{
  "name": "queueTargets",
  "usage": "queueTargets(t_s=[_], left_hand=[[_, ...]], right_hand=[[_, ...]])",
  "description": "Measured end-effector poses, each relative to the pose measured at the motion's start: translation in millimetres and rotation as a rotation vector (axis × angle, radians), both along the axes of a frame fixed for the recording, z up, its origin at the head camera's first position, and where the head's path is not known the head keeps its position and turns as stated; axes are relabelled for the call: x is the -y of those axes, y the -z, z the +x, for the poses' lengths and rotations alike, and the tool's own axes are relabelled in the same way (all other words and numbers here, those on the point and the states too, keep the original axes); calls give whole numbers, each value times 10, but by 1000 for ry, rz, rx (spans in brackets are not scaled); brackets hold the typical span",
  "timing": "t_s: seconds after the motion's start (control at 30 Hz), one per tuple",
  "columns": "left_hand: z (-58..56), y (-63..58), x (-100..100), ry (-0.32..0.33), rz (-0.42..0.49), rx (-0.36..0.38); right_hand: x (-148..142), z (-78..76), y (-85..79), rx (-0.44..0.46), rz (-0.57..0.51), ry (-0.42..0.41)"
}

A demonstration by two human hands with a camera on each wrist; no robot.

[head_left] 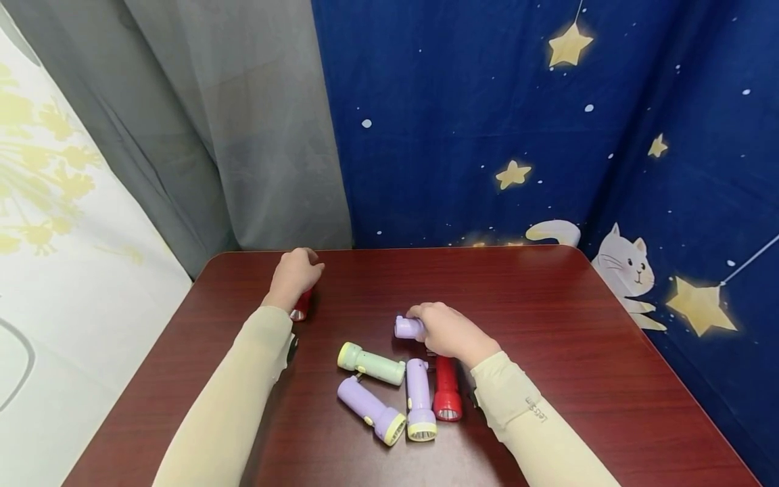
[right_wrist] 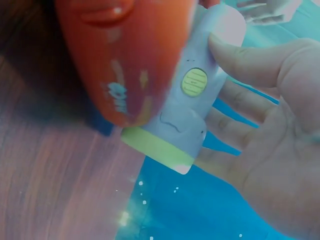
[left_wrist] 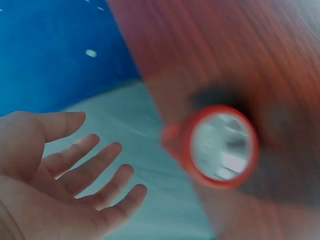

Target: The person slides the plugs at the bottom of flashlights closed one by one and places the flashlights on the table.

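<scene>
In the head view my left hand (head_left: 295, 274) is at the far left of the table, above a red flashlight (head_left: 301, 306). The left wrist view shows that hand (left_wrist: 75, 175) with its fingers spread and apart from the flashlight (left_wrist: 181, 145), whose lens faces the camera. My right hand (head_left: 447, 329) grips a purple flashlight (head_left: 408, 328); in the right wrist view the thumb lies on the barrel near its yellow switch (right_wrist: 194, 82), fingers behind. Another red flashlight (head_left: 447, 392) lies just below the right hand and looms close in the right wrist view.
Left of that red flashlight lie a purple one (head_left: 418, 399), a second purple one (head_left: 372, 410) tilted, and a green one (head_left: 371, 363), all on the dark red table (head_left: 548, 325). A blue starry curtain (head_left: 456, 135) and a grey curtain (head_left: 274, 135) hang behind the table.
</scene>
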State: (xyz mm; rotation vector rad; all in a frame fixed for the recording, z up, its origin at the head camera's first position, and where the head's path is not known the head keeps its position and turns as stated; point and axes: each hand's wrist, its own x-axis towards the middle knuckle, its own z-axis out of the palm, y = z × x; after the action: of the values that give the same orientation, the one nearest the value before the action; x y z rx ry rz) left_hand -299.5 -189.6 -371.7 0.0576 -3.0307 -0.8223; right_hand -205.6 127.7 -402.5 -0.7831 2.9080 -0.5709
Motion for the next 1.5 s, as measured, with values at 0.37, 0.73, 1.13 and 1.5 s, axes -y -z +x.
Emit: queueTargets(t_s=[0.37, 0.73, 1.13, 1.5], left_hand=[[401, -442, -575, 165, 87, -80], [824, -557, -945, 265, 83, -60], [1071, -492, -1060, 267, 232, -1], [1232, -455, -1146, 250, 427, -106]], right_hand=[[-16, 19, -203, -29, -78, 47], [-26, 27, -345, -91, -156, 31], [-29, 114, -497, -132, -310, 56], [8, 256, -596, -79, -487, 91]])
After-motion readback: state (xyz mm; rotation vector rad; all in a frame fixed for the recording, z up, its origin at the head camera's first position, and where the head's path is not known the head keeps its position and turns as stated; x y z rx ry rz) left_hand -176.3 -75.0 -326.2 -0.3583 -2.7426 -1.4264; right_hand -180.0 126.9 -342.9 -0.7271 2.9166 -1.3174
